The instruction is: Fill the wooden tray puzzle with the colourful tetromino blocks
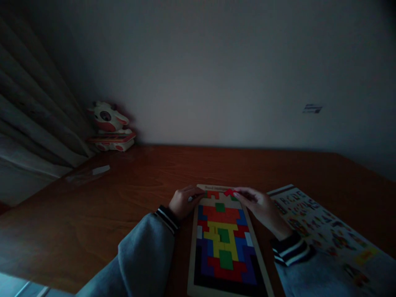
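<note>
Two grey sleeves (145, 255) sit closest, at the bottom of the head view. Between them lies a puzzle tray (192, 264) on the brown table (93, 214), almost full of coloured blocks. The left hand (183, 203) rests at the tray's top left corner, fingers curled; I cannot tell if it grips anything. The right hand (261, 206) pinches a small red block (229, 192) in its fingertips, right at the tray's top edge. A picture sheet (321, 227) lies just beside it. The room is dark, so the block could go in the wrong way and jam. A hard push might bump other blocks loose.
</note>
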A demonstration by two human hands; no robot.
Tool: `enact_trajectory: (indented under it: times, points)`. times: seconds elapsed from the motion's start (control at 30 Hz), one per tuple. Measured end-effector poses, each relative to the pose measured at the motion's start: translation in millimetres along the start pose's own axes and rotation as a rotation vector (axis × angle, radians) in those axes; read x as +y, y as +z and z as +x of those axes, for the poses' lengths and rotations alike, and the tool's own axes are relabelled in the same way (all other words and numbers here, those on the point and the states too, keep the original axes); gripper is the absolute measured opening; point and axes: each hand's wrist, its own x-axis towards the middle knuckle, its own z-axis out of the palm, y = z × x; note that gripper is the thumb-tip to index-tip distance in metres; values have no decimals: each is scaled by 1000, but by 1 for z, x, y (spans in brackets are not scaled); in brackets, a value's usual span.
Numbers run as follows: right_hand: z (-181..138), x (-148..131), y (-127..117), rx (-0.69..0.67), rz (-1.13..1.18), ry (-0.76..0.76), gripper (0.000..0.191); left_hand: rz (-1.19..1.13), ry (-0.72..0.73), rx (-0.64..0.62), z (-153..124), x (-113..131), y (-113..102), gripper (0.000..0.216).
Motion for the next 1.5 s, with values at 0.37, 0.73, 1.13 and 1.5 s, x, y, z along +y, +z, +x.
enact_trajectory:
  times: [0.37,0.73,1.13,1.5]
  points:
    - [0,3,7,10,-38,-18,34,75,-106,-49,2,0,-1,18]
    - [-4,-10,13,32,-222,-155,22,57,-39,-70,3,-1,0,14]
    - [11,-31,27,-52,-217,-170,23,54,-41,-67,2,-1,2,11]
    - [10,-16,50,-124,-87,-200,22,-29,-74,-76,2,9,-1,11]
